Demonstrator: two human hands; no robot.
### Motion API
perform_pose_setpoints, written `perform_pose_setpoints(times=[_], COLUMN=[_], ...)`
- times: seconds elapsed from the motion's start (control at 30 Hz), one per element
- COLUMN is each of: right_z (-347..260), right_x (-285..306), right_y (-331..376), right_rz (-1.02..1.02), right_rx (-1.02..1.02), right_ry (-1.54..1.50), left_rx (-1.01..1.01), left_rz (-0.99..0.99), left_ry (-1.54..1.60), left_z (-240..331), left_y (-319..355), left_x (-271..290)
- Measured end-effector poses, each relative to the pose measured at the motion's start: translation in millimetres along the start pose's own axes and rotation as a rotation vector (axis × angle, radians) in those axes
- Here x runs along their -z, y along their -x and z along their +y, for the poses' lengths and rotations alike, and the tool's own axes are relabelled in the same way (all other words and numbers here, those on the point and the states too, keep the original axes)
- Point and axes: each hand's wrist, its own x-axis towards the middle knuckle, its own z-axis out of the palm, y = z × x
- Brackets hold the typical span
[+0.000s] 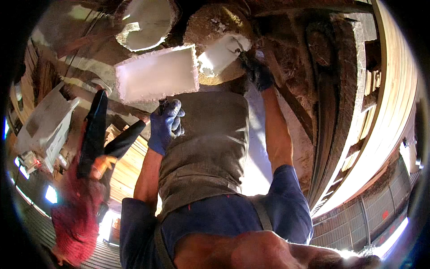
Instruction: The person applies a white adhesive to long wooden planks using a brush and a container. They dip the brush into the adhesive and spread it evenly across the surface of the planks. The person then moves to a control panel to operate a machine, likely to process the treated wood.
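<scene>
My left hand (166, 123), in a blue glove, has its fingers curled round a short dark piece just below a pale rectangular slab or tray (156, 74) with a rough, crusted rim. Whether that dark piece belongs to the tray I cannot tell. Farther right, my right hand (259, 74), in a dark glove, is closed in shadow beside a whitish, scoop-like piece (224, 54). That piece lies across a round, brown-crusted vessel (217, 22). What the right fingers grip is too dark to make out. A grey-brown apron (204, 143) hangs between my arms.
A round, white-coated container (145, 24) stands beyond the tray. At left is another person in red (78, 215) with an orange glove (104, 165), near a pale box-shaped object (49, 121). Long wooden boards (396, 103) curve along the right, beside a dark thick-edged structure (345, 98).
</scene>
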Motion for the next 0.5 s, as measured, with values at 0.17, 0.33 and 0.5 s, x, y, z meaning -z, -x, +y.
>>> perform_pose_setpoints(times=[0.17,0.33,0.5], right_z=[-19,-49,-142], right_x=[-6,-9,-8], right_y=[8,41,109], right_rz=[-0.035,-0.121,-0.106], right_rx=[-0.260,-0.165,-0.016], right_ry=[-0.345,-0.294,-0.201], left_rx=[-0.082,-0.164,-0.201], left_rz=[0.103,0.075,0.066], left_ry=[-0.022,0.079,-0.012], left_z=[-9,-21,-20], left_y=[-4,-24,-41], left_x=[-20,-14,-16])
